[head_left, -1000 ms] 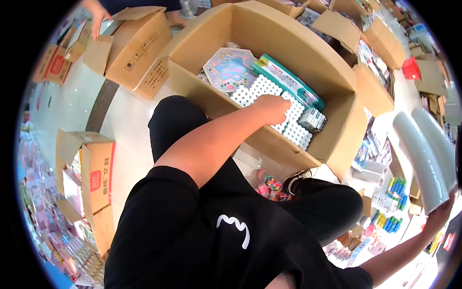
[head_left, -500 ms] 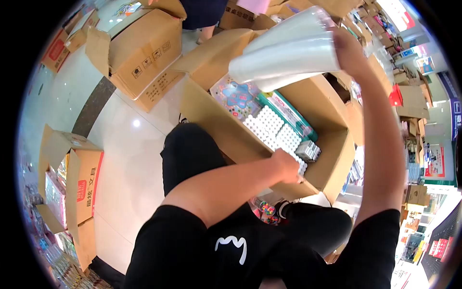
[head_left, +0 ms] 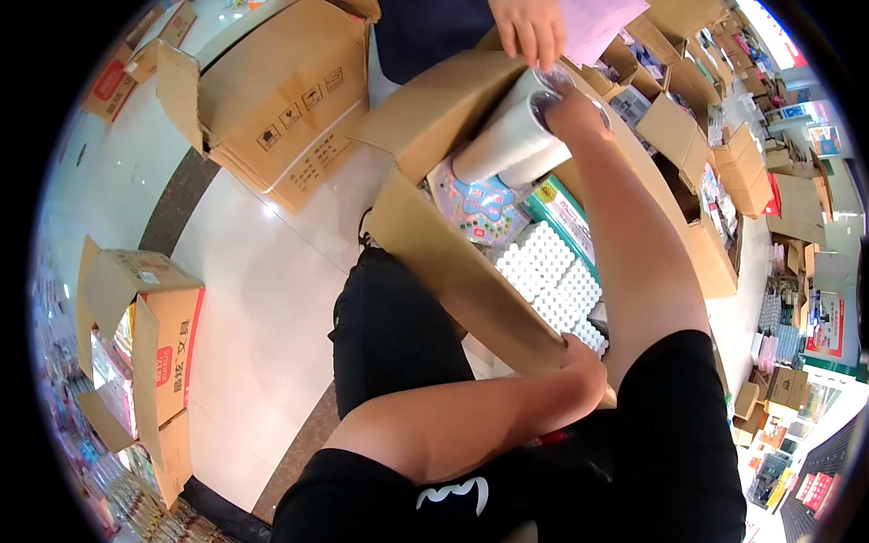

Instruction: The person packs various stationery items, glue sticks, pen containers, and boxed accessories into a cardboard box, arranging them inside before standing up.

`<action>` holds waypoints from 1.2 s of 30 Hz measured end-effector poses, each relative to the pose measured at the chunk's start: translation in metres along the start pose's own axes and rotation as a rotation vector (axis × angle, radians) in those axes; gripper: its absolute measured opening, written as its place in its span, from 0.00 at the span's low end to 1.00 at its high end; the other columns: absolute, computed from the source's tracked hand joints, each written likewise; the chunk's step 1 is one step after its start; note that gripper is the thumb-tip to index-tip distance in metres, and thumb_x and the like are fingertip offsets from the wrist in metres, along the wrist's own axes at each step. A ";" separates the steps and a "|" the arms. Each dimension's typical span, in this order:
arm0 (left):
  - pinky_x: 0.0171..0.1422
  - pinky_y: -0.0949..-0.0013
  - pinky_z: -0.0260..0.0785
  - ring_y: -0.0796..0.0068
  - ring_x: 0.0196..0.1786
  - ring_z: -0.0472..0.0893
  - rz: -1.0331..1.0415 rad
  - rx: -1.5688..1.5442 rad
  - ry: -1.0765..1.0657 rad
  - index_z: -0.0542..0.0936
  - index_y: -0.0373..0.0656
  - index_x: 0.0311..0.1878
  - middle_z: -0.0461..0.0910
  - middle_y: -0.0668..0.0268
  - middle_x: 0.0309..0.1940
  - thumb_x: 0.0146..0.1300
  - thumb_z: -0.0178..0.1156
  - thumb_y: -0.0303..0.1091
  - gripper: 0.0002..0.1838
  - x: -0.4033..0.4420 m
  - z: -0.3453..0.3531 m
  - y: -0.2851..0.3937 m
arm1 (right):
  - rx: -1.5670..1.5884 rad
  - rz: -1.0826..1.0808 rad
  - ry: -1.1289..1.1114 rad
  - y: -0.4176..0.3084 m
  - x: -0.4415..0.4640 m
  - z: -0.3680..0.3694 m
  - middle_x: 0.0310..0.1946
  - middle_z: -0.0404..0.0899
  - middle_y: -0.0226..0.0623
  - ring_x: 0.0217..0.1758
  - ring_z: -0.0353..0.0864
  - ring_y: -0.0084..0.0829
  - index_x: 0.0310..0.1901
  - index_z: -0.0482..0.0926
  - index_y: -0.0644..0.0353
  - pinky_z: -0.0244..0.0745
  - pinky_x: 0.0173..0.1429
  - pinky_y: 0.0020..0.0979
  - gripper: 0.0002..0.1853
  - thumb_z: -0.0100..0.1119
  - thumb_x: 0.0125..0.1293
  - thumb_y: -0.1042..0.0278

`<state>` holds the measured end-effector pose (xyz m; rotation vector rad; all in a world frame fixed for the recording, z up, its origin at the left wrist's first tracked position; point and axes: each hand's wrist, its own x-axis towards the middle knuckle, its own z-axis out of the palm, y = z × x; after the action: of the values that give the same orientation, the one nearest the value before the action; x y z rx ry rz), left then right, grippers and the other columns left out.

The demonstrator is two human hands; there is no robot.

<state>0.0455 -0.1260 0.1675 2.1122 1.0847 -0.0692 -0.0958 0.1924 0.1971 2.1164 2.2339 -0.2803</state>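
The two clear-wrapped rolls [head_left: 502, 140] slant inside the carton [head_left: 471, 294], their lower ends over the flat set with a blue cloud-like shape [head_left: 480, 204] and their upper ends near the far wall; whether they rest there or hang from the grip, I cannot tell. As far as shown, the rolls look mostly in but not let go of, and the carton's top is uncovered. The right hand [head_left: 579, 118] has its fingers curled closed on the upper ends, tips partly hidden. Beside the rolls, already lying in the carton, are the green box [head_left: 566, 217] and rows of white-topped pieces [head_left: 548, 276]. The left hand [head_left: 584, 369] is at the near rim with fingers bent, though whether they pinch the cardboard I cannot tell. Beyond the upper roll ends, another person's hand [head_left: 532, 29] reaches down with fingers extended, close to them, contact unclear. Further out, a strapped carton [head_left: 281, 104] stands on the pale tiled floor [head_left: 244, 362]
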 end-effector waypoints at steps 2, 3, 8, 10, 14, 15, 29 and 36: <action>0.73 0.28 0.57 0.51 0.70 0.77 0.050 0.064 -0.100 0.80 0.48 0.70 0.80 0.59 0.68 0.69 0.63 0.39 0.26 0.002 -0.007 0.002 | -0.024 0.040 0.062 -0.011 0.003 0.008 0.71 0.77 0.33 0.75 0.73 0.37 0.70 0.77 0.33 0.51 0.73 0.79 0.32 0.64 0.63 0.44; 0.74 0.29 0.56 0.51 0.70 0.77 0.050 0.073 -0.115 0.80 0.48 0.70 0.79 0.60 0.68 0.69 0.63 0.40 0.26 0.003 -0.010 0.002 | -0.019 0.042 0.063 -0.012 0.006 0.006 0.71 0.77 0.33 0.75 0.73 0.37 0.70 0.77 0.33 0.51 0.73 0.79 0.32 0.64 0.63 0.44; 0.74 0.30 0.57 0.51 0.72 0.76 0.003 0.079 -0.069 0.81 0.50 0.70 0.79 0.60 0.70 0.69 0.64 0.41 0.26 0.008 -0.018 0.000 | 0.112 -0.318 0.047 0.008 0.016 0.011 0.61 0.82 0.44 0.69 0.78 0.43 0.61 0.83 0.54 0.71 0.70 0.44 0.36 0.71 0.57 0.37; 0.75 0.35 0.61 0.57 0.71 0.77 0.016 0.167 -0.305 0.76 0.51 0.72 0.79 0.61 0.68 0.70 0.62 0.46 0.28 0.000 -0.045 -0.003 | 0.142 -0.364 0.019 0.021 0.001 0.002 0.59 0.83 0.48 0.68 0.79 0.44 0.61 0.82 0.57 0.75 0.68 0.35 0.38 0.73 0.56 0.36; 0.72 0.35 0.62 0.55 0.64 0.83 0.006 0.086 -0.229 0.82 0.46 0.65 0.84 0.58 0.60 0.63 0.68 0.41 0.26 0.001 -0.029 -0.010 | 0.257 -0.361 0.385 0.062 -0.031 -0.008 0.59 0.77 0.54 0.66 0.77 0.51 0.67 0.73 0.58 0.75 0.68 0.47 0.41 0.72 0.59 0.40; 0.68 0.39 0.65 0.56 0.61 0.84 0.019 0.130 -0.208 0.85 0.46 0.60 0.85 0.58 0.58 0.62 0.68 0.40 0.23 0.000 -0.027 -0.012 | 0.330 -0.425 0.405 0.074 -0.041 -0.011 0.60 0.76 0.54 0.67 0.76 0.52 0.67 0.73 0.59 0.75 0.68 0.47 0.39 0.72 0.60 0.42; 0.51 0.51 0.81 0.57 0.52 0.88 -0.003 0.121 -0.230 0.83 0.45 0.55 0.88 0.60 0.48 0.59 0.68 0.48 0.24 0.008 -0.026 -0.029 | 0.573 -0.097 0.093 0.390 -0.309 0.006 0.54 0.82 0.37 0.61 0.81 0.34 0.56 0.81 0.58 0.76 0.61 0.39 0.16 0.67 0.69 0.65; 0.57 0.49 0.79 0.55 0.57 0.85 -0.042 0.176 -0.273 0.79 0.48 0.65 0.86 0.60 0.53 0.62 0.69 0.55 0.32 0.006 -0.032 -0.022 | 0.488 0.086 0.247 0.472 -0.325 0.049 0.58 0.79 0.44 0.59 0.80 0.38 0.63 0.76 0.62 0.76 0.62 0.39 0.24 0.66 0.71 0.60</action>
<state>0.0246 -0.0936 0.1752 2.1569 0.9874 -0.4750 0.3893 -0.1145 0.1560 2.6058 2.3881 -0.6522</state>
